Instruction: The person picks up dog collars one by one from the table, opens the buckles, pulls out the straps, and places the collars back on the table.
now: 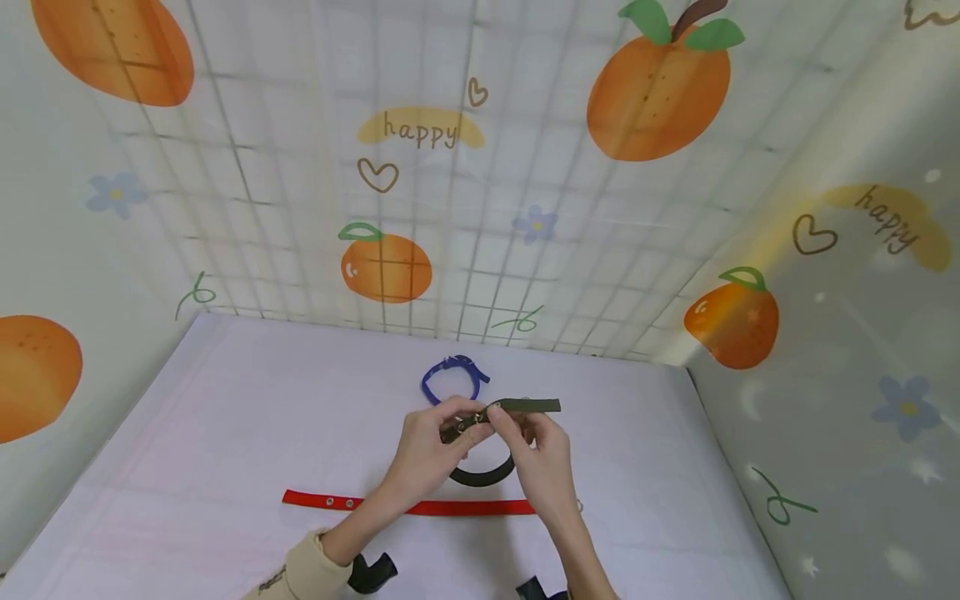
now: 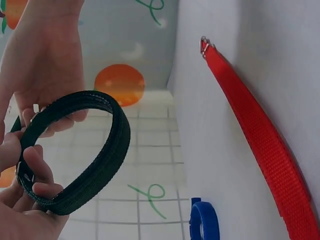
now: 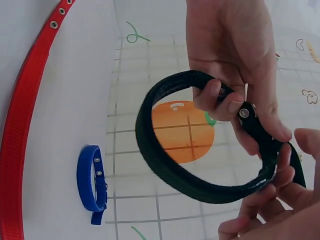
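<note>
Both hands hold a dark green collar (image 1: 482, 478) bent into a loop, raised above the table. My left hand (image 1: 427, 450) grips the part with metal eyelets (image 3: 244, 113), thumb and fingers round the strap. With thumb and fingers, my right hand (image 1: 546, 462) pinches the band beside it, and a straight strap end sticks out to the right in the head view. The buckle area is partly hidden by the fingers. Behind the hands lies a blue collar (image 3: 86, 177), fastened in a loop. A red collar (image 1: 472, 507) is stretched flat under the forearms, its eyelets toward the left.
The white table (image 1: 225, 417) meets a wire grid wall (image 1: 480, 283) covered with printed cloth at the back. Patterned cloth (image 1: 847, 433) also hangs along the sides. Black pieces (image 1: 372, 575) show near the wrists at the front.
</note>
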Available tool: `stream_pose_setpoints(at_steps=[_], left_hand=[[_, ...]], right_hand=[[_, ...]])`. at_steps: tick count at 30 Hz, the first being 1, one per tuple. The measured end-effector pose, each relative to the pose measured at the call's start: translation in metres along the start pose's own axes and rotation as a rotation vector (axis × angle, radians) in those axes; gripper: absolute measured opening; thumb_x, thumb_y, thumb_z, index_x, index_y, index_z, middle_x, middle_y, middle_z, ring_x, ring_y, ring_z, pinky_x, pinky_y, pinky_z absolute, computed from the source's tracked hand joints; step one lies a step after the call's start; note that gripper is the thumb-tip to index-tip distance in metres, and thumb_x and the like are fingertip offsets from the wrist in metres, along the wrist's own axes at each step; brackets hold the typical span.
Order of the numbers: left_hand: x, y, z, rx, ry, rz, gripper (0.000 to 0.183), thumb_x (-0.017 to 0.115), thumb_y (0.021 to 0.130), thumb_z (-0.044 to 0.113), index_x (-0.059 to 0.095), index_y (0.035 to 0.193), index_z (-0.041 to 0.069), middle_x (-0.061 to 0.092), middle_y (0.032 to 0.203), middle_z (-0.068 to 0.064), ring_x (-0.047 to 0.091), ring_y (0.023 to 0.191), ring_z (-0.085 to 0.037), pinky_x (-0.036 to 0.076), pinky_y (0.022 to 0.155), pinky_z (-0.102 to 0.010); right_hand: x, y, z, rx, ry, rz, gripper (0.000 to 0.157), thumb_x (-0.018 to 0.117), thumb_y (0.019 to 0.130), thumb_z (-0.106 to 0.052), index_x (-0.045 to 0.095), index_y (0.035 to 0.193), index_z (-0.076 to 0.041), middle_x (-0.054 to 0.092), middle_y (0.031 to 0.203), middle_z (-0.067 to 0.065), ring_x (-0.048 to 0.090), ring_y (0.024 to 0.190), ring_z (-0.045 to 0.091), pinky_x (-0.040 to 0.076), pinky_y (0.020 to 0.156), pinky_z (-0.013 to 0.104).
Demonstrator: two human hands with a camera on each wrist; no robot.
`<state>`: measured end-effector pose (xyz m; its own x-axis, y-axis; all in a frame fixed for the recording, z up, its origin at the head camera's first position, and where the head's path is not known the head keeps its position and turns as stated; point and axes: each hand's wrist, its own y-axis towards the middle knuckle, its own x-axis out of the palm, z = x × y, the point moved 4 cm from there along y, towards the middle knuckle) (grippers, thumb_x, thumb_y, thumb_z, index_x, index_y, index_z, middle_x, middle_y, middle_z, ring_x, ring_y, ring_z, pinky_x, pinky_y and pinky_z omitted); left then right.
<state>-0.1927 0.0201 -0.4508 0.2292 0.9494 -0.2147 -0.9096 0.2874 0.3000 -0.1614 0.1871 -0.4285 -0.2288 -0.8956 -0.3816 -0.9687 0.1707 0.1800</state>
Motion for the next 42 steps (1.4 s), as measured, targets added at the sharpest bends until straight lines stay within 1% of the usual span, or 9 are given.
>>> stream_pose_setpoints(at_steps=[3, 6, 10, 20, 25, 30, 34, 38, 42], left_hand=[[0.002, -0.001, 0.001, 0.008, 0.033, -0.02, 0.026, 0.08, 0.099, 0.032, 0.078, 0.121, 0.018, 0.082, 0.095, -0.004, 0.063, 0.066, -0.003, 0.054, 0.061, -0.021], [0.003, -0.001, 0.001, 0.016, 0.065, -0.028, 0.027, 0.079, 0.099, 0.035, 0.079, 0.121, 0.019, 0.083, 0.102, -0.002, 0.064, 0.072, -0.003, 0.055, 0.065, -0.02], [0.004, -0.002, -0.001, 0.013, 0.078, -0.025, 0.027, 0.078, 0.099, 0.035, 0.079, 0.12, 0.017, 0.084, 0.109, -0.003, 0.065, 0.078, -0.004, 0.055, 0.069, -0.019], [0.005, -0.001, -0.004, -0.017, 0.049, -0.03, 0.025, 0.08, 0.099, 0.036, 0.08, 0.117, 0.018, 0.084, 0.11, -0.002, 0.077, 0.092, -0.009, 0.059, 0.078, -0.019], [0.004, -0.001, -0.002, -0.031, 0.03, -0.02, 0.025, 0.08, 0.099, 0.036, 0.08, 0.115, 0.017, 0.084, 0.111, -0.003, 0.08, 0.096, -0.014, 0.06, 0.08, -0.018], [0.004, -0.001, -0.001, -0.037, 0.027, -0.021, 0.026, 0.078, 0.1, 0.036, 0.08, 0.117, 0.017, 0.083, 0.111, -0.005, 0.076, 0.088, -0.009, 0.059, 0.075, -0.019], [0.003, -0.002, -0.003, -0.061, 0.01, -0.021, 0.027, 0.076, 0.102, 0.037, 0.079, 0.121, 0.019, 0.083, 0.112, -0.005, 0.07, 0.076, -0.005, 0.058, 0.066, -0.022], [0.002, -0.001, -0.006, -0.09, -0.017, -0.015, 0.024, 0.074, 0.103, 0.037, 0.078, 0.122, 0.022, 0.083, 0.115, -0.004, 0.072, 0.082, -0.004, 0.059, 0.065, -0.024], [0.002, 0.0, -0.01, -0.168, -0.077, -0.016, 0.023, 0.073, 0.103, 0.036, 0.076, 0.121, 0.023, 0.082, 0.108, -0.005, 0.067, 0.076, -0.009, 0.054, 0.067, -0.022]], right_hand=[[0.002, 0.002, 0.0, 0.002, 0.001, -0.024, 0.024, 0.072, 0.104, -0.036, 0.079, 0.106, -0.014, 0.057, 0.08, 0.002, 0.05, 0.079, 0.015, 0.038, 0.067, 0.028], [0.005, 0.004, -0.001, 0.004, 0.015, -0.051, 0.028, 0.071, 0.105, -0.038, 0.08, 0.104, -0.012, 0.068, 0.084, 0.003, 0.056, 0.083, 0.015, 0.043, 0.073, 0.029], [0.007, 0.006, 0.0, 0.033, 0.039, -0.097, 0.035, 0.069, 0.106, -0.04, 0.081, 0.1, -0.009, 0.07, 0.081, 0.002, 0.057, 0.083, 0.016, 0.044, 0.077, 0.034], [0.005, 0.004, 0.01, 0.146, 0.099, -0.054, 0.05, 0.066, 0.106, -0.04, 0.056, 0.071, -0.006, 0.034, 0.062, -0.005, 0.032, 0.057, 0.01, 0.025, 0.054, 0.026], [0.005, 0.005, 0.011, 0.15, 0.131, -0.036, 0.051, 0.066, 0.106, -0.04, 0.057, 0.073, -0.002, 0.032, 0.062, -0.005, 0.031, 0.057, 0.011, 0.023, 0.053, 0.025], [0.006, 0.006, 0.012, 0.15, 0.135, -0.042, 0.052, 0.066, 0.107, -0.04, 0.057, 0.073, -0.002, 0.034, 0.063, -0.004, 0.034, 0.061, 0.012, 0.027, 0.058, 0.028], [0.007, 0.006, 0.012, 0.141, 0.145, -0.058, 0.049, 0.066, 0.107, -0.043, 0.059, 0.076, -0.005, 0.046, 0.07, 0.0, 0.047, 0.076, 0.015, 0.038, 0.075, 0.031], [0.009, 0.007, 0.01, 0.128, 0.138, -0.089, 0.046, 0.064, 0.108, -0.046, 0.066, 0.087, -0.005, 0.058, 0.086, 0.002, 0.055, 0.092, 0.018, 0.044, 0.09, 0.035], [0.012, 0.007, 0.009, 0.114, 0.128, -0.115, 0.045, 0.057, 0.111, -0.046, 0.066, 0.097, -0.004, 0.054, 0.088, 0.002, 0.053, 0.09, 0.018, 0.041, 0.085, 0.032]])
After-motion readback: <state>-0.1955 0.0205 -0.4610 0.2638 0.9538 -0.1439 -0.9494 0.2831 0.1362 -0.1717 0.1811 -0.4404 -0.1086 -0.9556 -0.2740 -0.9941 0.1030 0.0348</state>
